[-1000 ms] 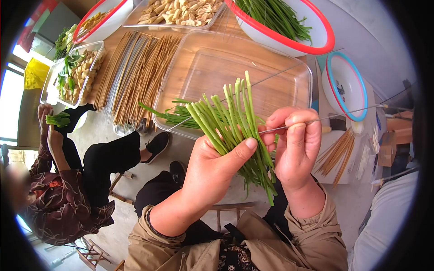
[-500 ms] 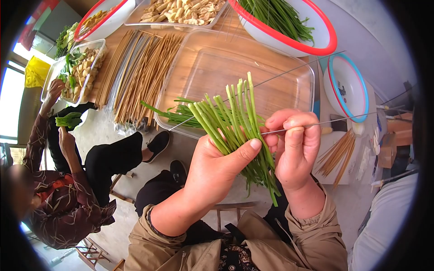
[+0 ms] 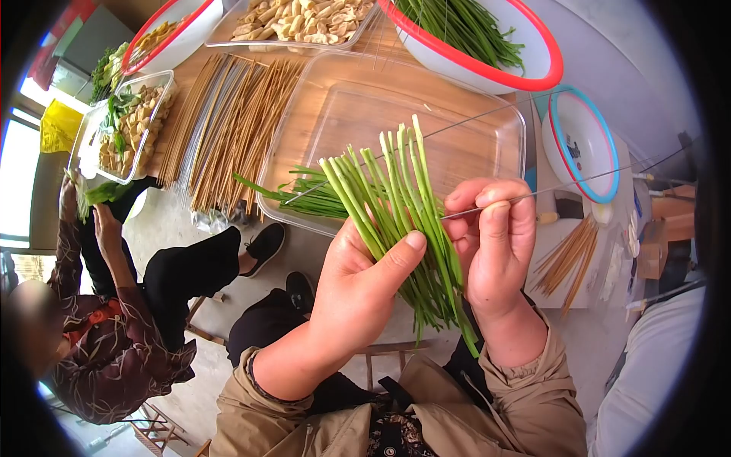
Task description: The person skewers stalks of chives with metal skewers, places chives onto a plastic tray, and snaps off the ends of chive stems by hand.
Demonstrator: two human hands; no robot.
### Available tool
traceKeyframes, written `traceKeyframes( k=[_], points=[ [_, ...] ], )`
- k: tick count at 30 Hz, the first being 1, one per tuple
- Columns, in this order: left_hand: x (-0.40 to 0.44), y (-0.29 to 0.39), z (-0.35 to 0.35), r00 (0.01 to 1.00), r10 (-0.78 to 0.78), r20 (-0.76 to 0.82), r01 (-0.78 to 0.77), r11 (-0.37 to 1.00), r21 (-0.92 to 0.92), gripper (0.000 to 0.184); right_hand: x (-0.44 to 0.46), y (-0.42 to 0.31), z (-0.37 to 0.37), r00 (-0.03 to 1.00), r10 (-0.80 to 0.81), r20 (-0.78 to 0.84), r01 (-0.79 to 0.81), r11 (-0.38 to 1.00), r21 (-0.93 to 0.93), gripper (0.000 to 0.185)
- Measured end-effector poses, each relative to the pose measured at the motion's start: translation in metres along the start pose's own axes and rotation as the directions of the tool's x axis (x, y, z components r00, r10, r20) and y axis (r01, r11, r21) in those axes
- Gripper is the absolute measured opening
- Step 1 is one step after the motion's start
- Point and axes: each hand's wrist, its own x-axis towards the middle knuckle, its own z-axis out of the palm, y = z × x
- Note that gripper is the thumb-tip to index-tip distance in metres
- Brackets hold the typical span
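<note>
Left hand (image 3: 346,270) wrapped round chive bunch (image 3: 407,217) — pale cut ends pointing away from wearer, thumb pressed across stalks. Right hand (image 3: 499,255) pinches thin metal skewer (image 3: 563,186) between thumb and fingers, near end at bunch, exact tip hidden. Loose chives (image 3: 316,194) across near left corner of clear plastic tray (image 3: 365,99). Bamboo skewers (image 3: 244,129) left of tray on wooden table (image 3: 186,67). Beyond tray — red-rimmed bowl (image 3: 554,57) holding more chives (image 3: 464,34). Co-worker (image 3: 114,358) at left, leafy greens (image 3: 103,193) in hands.
</note>
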Motion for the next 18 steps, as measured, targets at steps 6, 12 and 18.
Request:
traceKeyframes(
  k=[6, 12, 18],
  points=[
    [-0.0001, 0.0021, 0.0010, 1.000, 0.014, 0.022, -0.015, 0.999, 0.034, 0.032, -0.0007, -0.0030, -0.0004, 0.998, -0.042, 0.042, 0.044, 0.998, -0.052, 0.013],
    [-0.0003, 0.0012, -0.0004, 1.000, 0.008, 0.028, -0.009, 0.999, 0.051, 0.032, -0.0004, -0.0027, 0.0005, 0.998, -0.034, 0.051, 0.036, 0.998, -0.043, 0.014],
    [-0.0009, 0.0027, -0.0008, 0.999, -0.001, 0.046, 0.001, 1.000, 0.013, 0.031, -0.0004, -0.0009, 0.0020, 0.998, 0.019, 0.053, -0.020, 1.000, 0.023, 0.014]
  ],
)
